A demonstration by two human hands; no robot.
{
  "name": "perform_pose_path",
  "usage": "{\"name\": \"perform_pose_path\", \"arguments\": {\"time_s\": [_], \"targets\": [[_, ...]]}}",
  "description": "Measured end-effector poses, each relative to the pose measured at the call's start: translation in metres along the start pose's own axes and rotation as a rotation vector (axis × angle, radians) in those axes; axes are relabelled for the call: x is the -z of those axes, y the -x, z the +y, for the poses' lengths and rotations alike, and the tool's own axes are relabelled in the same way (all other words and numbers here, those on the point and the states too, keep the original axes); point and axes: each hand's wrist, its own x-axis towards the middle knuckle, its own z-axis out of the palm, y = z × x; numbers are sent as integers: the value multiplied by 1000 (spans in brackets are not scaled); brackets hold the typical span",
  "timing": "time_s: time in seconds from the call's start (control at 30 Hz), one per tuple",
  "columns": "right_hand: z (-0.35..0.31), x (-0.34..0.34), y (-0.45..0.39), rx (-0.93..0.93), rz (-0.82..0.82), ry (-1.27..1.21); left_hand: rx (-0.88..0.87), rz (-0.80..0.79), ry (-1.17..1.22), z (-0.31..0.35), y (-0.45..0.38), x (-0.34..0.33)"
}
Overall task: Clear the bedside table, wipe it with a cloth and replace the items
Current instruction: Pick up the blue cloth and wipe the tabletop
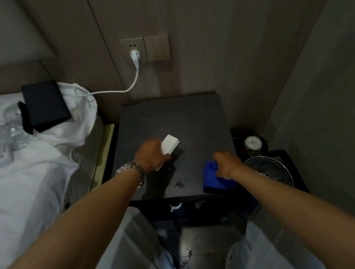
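On glossy dark bedside table [183, 119]: left hand [149, 154] grips white block [170, 144]; right hand [227, 165] bunches blue cloth [211, 176].

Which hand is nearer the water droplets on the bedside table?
Right. The right hand, gripping the blue cloth, is just right of the droplets; the left hand, holding a white block, is farther back.

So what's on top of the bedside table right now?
On the bedside table: the left hand holding a white block, the right hand gripping a blue cloth, and water drops. The surface beneath the cloth is hidden.
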Motion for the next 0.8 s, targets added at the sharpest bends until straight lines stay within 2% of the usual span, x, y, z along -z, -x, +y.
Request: {"name": "perform_pose_path", "arguments": {"time_s": [0.27,0.43,0.53,0.67,0.8], "targets": [[-43,38,-9,98,-230,-159,87,108,-22,-45,16,40],[-88,56,-13,128,-211,-247,157,197,32,-70,27,59],[-112,62,-19,165,-167,-323,227,325,24,-90,36,75],[-138,60,-28,189,-159,-399,378,497,-23,-124,48,110],[-161,51,-35,207,-159,-455,537,560,-90,-167,69,153]]}}
